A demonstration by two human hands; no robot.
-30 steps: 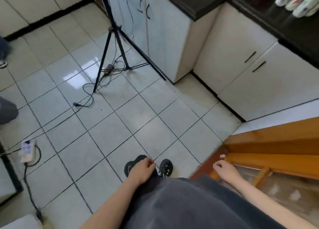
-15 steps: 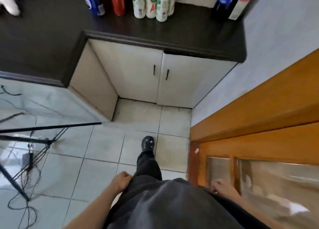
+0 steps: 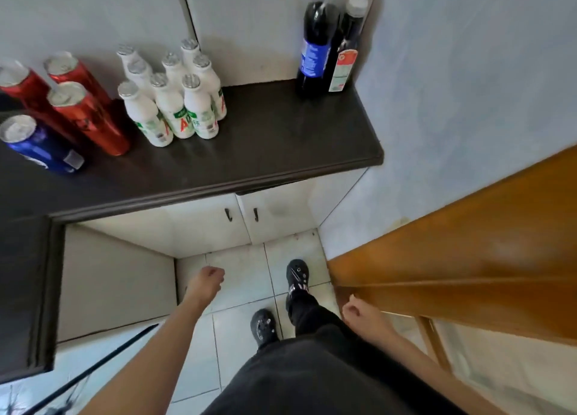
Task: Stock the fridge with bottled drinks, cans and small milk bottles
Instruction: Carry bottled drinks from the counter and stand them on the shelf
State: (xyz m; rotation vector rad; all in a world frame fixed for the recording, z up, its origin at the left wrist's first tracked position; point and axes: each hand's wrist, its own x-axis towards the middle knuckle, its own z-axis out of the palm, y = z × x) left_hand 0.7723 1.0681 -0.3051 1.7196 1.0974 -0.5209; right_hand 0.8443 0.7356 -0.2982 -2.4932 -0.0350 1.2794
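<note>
Fetching step: left hand [image 3: 207, 282] and right hand [image 3: 359, 313] are hanging loosely curled, empty; likely reaching next for milk bottles [image 3: 170, 103] at eleven o'clock.

We hold both bare forearms extended forward and downward, the left hand [image 3: 207, 282] with fingers loosely curled and holding nothing, the right hand [image 3: 359, 313] well apart from it and nearer the torso, its fingers likewise loosely curled and holding nothing.

Drinks standing upright on the dark countertop [image 3: 281, 139].
We're seeing eight white milk bottles [image 3: 175, 102] clustered, three red cans [image 3: 84, 114] and a blue can [image 3: 40, 146] left, two tall dark bottles [image 3: 315, 49] in the right corner.
</note>
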